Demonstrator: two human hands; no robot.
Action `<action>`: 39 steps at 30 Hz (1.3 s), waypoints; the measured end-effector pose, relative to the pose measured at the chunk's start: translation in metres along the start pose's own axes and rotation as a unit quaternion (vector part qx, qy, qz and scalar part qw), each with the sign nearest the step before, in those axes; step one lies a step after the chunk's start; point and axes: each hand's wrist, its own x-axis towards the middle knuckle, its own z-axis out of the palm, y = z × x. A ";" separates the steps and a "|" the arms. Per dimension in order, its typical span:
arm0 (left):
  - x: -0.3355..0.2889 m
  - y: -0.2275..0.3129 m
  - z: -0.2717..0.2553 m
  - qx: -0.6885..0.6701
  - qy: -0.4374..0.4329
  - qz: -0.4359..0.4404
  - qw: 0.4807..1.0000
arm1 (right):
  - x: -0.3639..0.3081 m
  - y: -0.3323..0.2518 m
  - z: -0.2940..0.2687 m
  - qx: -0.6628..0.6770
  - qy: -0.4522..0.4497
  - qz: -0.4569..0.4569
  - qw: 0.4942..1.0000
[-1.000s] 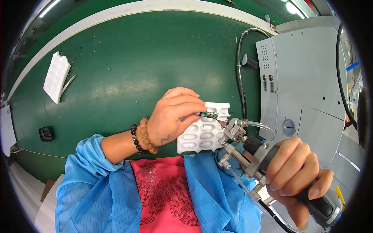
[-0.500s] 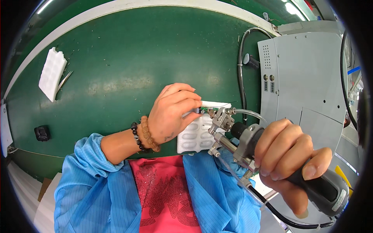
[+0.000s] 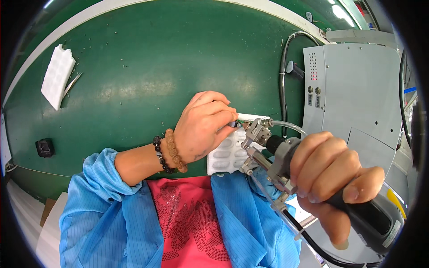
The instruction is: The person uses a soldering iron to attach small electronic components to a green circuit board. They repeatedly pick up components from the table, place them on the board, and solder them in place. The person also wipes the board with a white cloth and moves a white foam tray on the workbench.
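My right hand wraps round the black handle of an electric screwdriver, which carries a metal head with fittings and a clear tube. The head's tip points left, close to a small green circuit board at the top of a white foam tray. With fingertips pressed together, my left hand pinches a small part at this board's left end. Fingers and the screwdriver head cover much of the board. Two bead bracelets circle my left wrist.
A grey machine cabinet stands at the right, a black cable beside it. Another white foam piece and tweezers lie far left on the green table. A small black object sits nearer, at left.
The whole view has shifted slightly. A faint red glow now shows behind the cabinet's small holes. Both hands keep their grips, with the screwdriver tip still beside the board.
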 end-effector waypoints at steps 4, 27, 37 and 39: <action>-0.003 -0.002 0.000 0.015 0.006 -0.009 1.000 | -0.001 0.009 0.001 0.008 -0.001 -0.005 1.000; 0.195 -0.093 -0.126 0.390 0.238 0.053 0.888 | -0.027 -0.051 -0.019 0.007 0.067 -0.063 0.996; 0.307 -0.174 -0.083 0.384 -0.054 0.156 0.909 | -0.024 -0.043 -0.028 0.013 0.052 -0.065 0.996; 0.311 -0.140 -0.069 0.349 -0.074 0.092 0.930 | -0.033 -0.036 -0.028 0.010 0.096 -0.085 0.992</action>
